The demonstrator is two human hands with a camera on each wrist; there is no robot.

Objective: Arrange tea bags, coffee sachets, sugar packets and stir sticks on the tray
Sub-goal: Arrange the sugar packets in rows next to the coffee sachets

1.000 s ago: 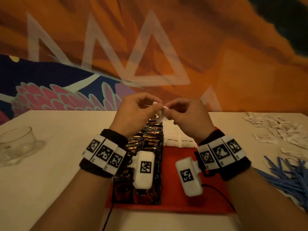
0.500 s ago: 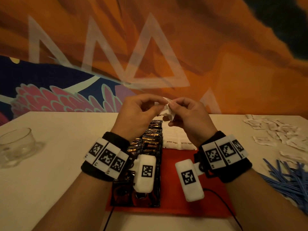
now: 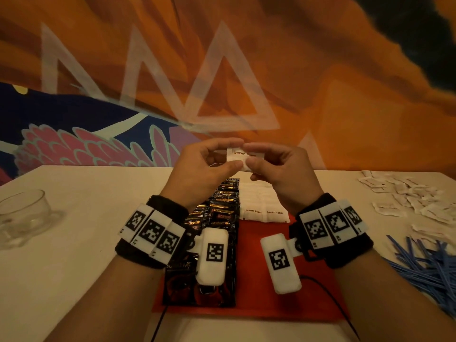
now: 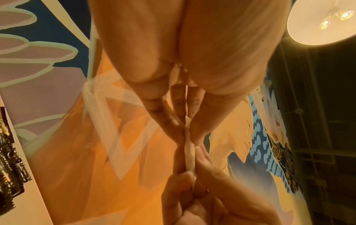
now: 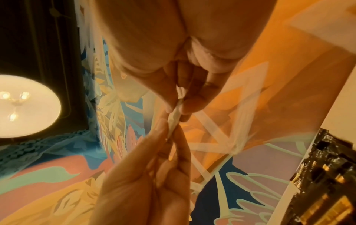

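Both grips now pinch the brown sugar packet (image 3: pixel 243 156) flat, label showing.

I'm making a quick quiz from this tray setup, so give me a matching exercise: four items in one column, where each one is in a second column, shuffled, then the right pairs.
Items:
1. brown sugar packet
2. coffee sachets
3. blue stir sticks
4. glass cup

Places:
A. loose on the table, near right
B. on the table, far left
C. pinched in the air between left hand and right hand
D. in a row on the left part of the red tray

Pairs: 1-C, 2-D, 3-A, 4-B
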